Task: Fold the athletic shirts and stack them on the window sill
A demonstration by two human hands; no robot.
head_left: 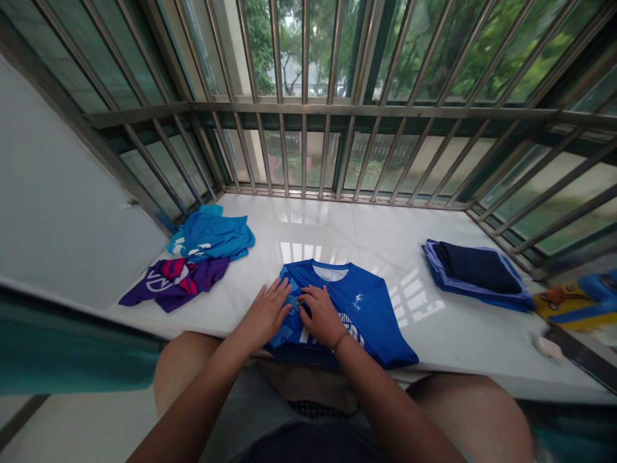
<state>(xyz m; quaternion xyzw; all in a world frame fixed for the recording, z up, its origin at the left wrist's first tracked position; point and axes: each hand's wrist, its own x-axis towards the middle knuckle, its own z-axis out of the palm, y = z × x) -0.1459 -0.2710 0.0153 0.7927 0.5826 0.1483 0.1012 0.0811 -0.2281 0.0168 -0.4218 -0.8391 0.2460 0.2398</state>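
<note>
A blue T-shirt (373,299) with white print and a small white chest logo lies on the white ledge in front of me, neckline toward the window. Its left side is folded inward, showing a lighter blue patterned part. My left hand (271,313) rests flat on that folded part, fingers stretched out. Close beside it, my right hand (321,315) lies on the shirt's front, fingers spread and slightly bent, a thin bracelet on the wrist. Both hands touch the cloth without gripping it. The shirt's lower edge reaches the ledge's front edge, partly hidden by my forearms.
A crumpled light blue garment (216,235) and a purple one (178,283) lie at the left of the white ledge (308,225). At the right is a folded clothes stack (477,270), near a yellow-blue item (578,299) and a dark phone-like object (583,357). Metal bars (304,154) line the window.
</note>
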